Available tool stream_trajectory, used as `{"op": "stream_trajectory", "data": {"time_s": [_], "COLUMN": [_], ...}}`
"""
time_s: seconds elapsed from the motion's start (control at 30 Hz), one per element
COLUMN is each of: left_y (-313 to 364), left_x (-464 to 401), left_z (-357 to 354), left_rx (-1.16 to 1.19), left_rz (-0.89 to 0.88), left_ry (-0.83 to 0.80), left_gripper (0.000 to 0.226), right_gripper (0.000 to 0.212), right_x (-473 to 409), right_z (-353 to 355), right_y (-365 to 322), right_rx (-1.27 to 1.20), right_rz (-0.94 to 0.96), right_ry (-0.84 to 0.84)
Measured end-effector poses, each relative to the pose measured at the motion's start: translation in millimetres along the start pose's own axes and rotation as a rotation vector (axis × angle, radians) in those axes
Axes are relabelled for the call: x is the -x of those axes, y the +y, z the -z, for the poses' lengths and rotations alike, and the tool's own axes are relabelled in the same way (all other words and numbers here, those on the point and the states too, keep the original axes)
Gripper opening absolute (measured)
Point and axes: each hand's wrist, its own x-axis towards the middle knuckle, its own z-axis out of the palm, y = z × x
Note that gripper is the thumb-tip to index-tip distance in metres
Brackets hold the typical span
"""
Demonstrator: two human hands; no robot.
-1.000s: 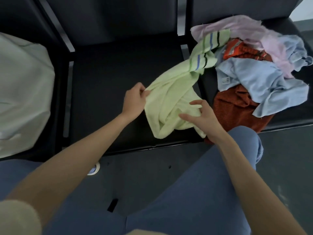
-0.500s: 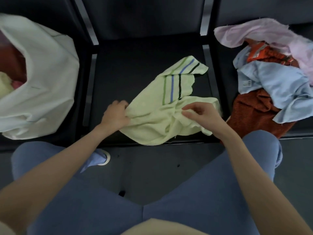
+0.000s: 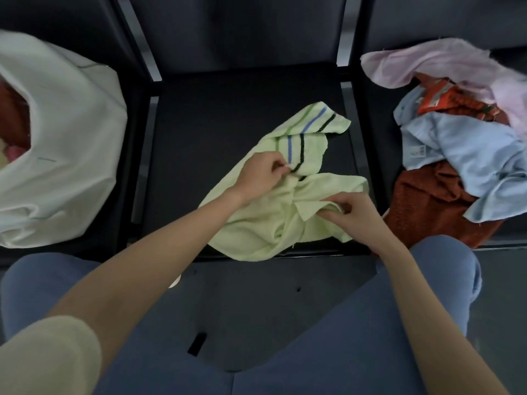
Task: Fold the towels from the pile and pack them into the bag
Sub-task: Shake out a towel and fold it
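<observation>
Left hand (image 3: 261,175) shifted inward; fingers (image 3: 281,166) pinch towel (image 3: 256,223).

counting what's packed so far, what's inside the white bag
Through the white bag opening, a rust-red towel and a bit of pink cloth show; anything deeper is hidden by the bag's wall.

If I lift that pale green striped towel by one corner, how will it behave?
The pale green striped terry towel is already bunched into soft creases on the black seat, so it will probably hang limp. Its nap looks grippy rather than slippery. The left hand and right hand pinch it easily, so it is probably light.
</observation>
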Motion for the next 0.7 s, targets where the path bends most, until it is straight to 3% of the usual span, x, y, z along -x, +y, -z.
{"op": "stream_trajectory", "data": {"time_s": [0.07,0.13,0.27,0.4,0.53,0.7], "left_y": [-1.0,-10.9,-48.6,-52.4,-47.9,-35.8], "left_x": [-2.5,-5.8,-11.9,-5.1,-7.0,-23.6], "left_z": [12.5,24.8,36.2,34.6,23.6,9.8], "left_rx": [0.407,0.615,0.399,0.221,0.026,-0.129], "left_rz": [0.203,0.391,0.57,0.413,0.153,0.055], "left_ry": [0.066,0.121,0.258,0.238,0.25,0.266], "left_gripper": [0.009,0.011,0.017,0.031,0.033,0.025], "right_gripper": [0.023,0.019,0.009,0.032,0.021,0.021], "right_x": [0.5,-3.1,-11.4,-14.9,-18.0,-28.7], "right_z": [-1.7,-4.5,-12.8,-19.6,-19.5,-21.1], "right_y": [-0.4,0.1,0.8,3.7,4.3,-1.3], "right_rx": [-0.045,-0.053,0.008,0.197,0.354,0.323], "right_rz": [-0.032,-0.064,-0.088,-0.096,-0.052,-0.044], "right_ry": [-0.034,-0.022,0.044,0.082,0.085,0.054]}}
